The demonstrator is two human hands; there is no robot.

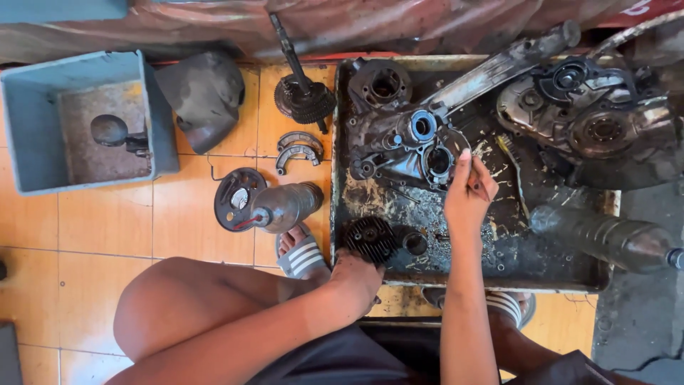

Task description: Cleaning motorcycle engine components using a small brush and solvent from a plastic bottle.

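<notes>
tray [570, 274]: engine case [420, 146] | right hand [467, 196] pinching brush [479, 187]; left hand [360, 274] gripping cylinder [369, 239]

No pkgs, labels, signs or screens in view, just greasy engine parts.

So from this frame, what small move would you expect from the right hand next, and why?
Probably a short stroke into the crankcase half: the right hand holds a thin tool at its bore, grime coats the metal tray, and the left hand rests on the tray's near edge.
</notes>
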